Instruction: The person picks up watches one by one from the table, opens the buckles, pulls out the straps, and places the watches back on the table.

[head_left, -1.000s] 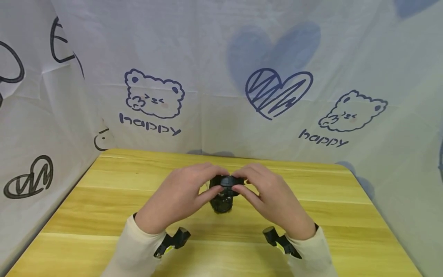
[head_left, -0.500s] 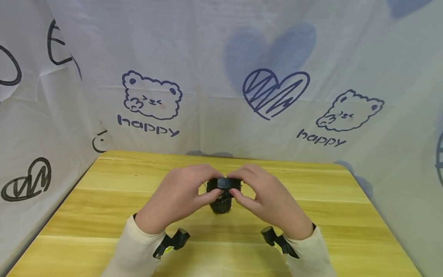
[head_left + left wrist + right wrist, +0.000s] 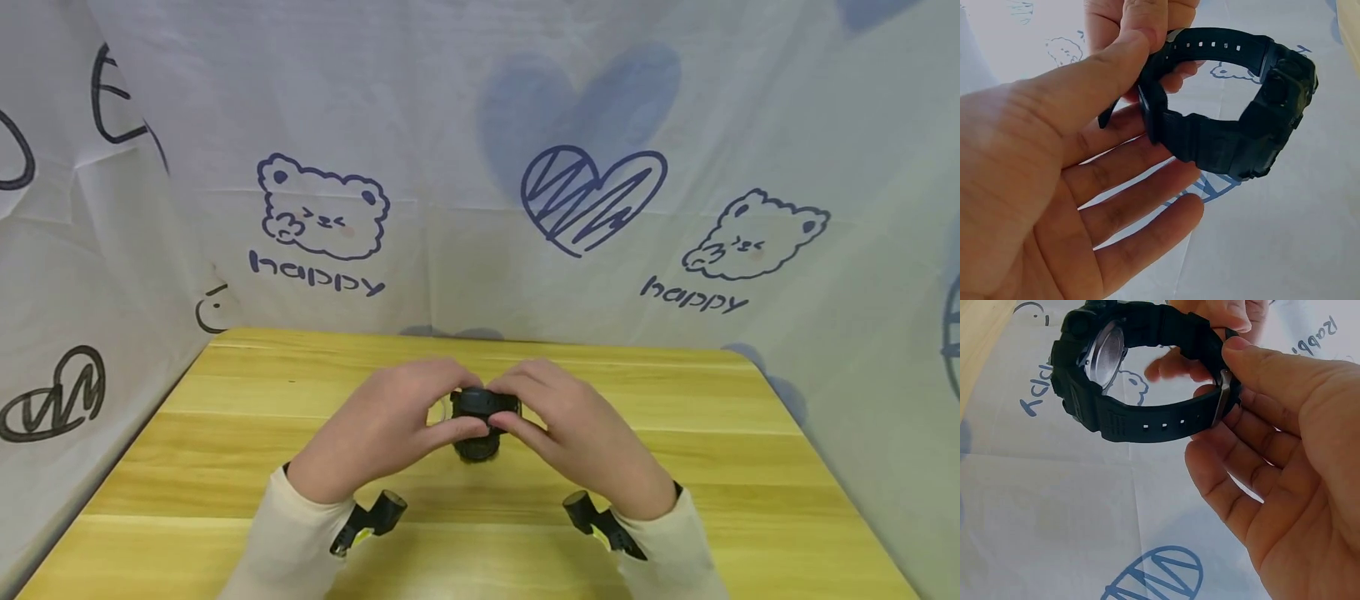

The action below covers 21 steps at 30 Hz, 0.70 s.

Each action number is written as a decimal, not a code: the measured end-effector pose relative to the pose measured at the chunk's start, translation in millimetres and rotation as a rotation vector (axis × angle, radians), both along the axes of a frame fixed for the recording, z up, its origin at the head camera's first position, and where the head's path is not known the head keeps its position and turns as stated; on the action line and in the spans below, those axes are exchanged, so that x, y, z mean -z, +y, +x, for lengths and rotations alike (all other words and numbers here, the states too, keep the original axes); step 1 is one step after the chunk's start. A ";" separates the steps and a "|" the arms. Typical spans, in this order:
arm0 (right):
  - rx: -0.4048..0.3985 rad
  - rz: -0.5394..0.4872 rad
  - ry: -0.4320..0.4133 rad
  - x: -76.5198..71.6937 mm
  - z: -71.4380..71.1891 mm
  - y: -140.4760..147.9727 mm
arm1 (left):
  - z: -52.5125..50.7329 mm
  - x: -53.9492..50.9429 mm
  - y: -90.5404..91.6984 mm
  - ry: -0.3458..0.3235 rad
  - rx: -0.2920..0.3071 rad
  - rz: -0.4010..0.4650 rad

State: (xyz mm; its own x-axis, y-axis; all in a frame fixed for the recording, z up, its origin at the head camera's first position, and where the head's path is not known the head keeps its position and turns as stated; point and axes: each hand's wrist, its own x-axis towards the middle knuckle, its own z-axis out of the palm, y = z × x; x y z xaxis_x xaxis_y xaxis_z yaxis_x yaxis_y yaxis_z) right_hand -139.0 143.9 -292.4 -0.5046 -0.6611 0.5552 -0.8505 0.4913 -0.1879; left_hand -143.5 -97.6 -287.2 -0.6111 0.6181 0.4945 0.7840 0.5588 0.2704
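A black wristwatch [image 3: 478, 450] is held up between both hands, above the table in the head view. Its strap [image 3: 1154, 425] curves round into a loop, and the row of holes shows on the inside. My left hand [image 3: 382, 429] pinches the strap with the thumb near the loose strap tip [image 3: 1107, 114], its other fingers spread loosely below. At the metal buckle [image 3: 1223, 397], the right hand [image 3: 581, 433] grips the strap between thumb and fingers. The watch case [image 3: 1285, 103] points away from both palms. Fingertips partly cover the join of the strap.
Beneath the hands lies a yellow wood-grain table [image 3: 225, 467]. White cloth [image 3: 450, 167] with drawn bears and hearts hangs behind it and along the left side. Each wrist wears a small black camera mount, the left mount [image 3: 371, 521] and the right mount [image 3: 602, 523].
The right hand has shifted slightly left, and the two thumbs have come closer together on the strap. The strap's top part has slid a little left. Both hands keep their hold on the watch.
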 end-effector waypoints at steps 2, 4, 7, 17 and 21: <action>0.002 0.000 0.007 -0.3 -0.1 -0.4 | -0.4 0.2 0.5 -0.001 -0.003 0.006; 0.003 0.000 0.010 -0.3 -0.7 -0.8 | -1.0 0.8 0.6 0.000 -0.005 0.006; -0.005 0.007 0.015 0.0 -1.7 -1.6 | -2.5 1.7 0.2 -0.013 -0.001 -0.002; -0.029 0.042 -0.014 3.8 -3.8 -3.4 | -5.2 3.9 1.7 -0.181 -0.027 -0.072; -0.017 0.042 -0.007 3.7 -3.1 -3.4 | -4.1 4.7 4.4 -0.116 -0.038 -0.058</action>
State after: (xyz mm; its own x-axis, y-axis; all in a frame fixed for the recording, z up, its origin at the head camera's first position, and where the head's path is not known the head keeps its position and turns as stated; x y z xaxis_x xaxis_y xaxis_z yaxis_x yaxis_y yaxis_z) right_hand -142.2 140.5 -296.0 -0.4969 -0.6920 0.5237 -0.8575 0.4844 -0.1735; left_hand -147.7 -93.2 -291.9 -0.6852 0.6191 0.3837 0.7277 0.6044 0.3244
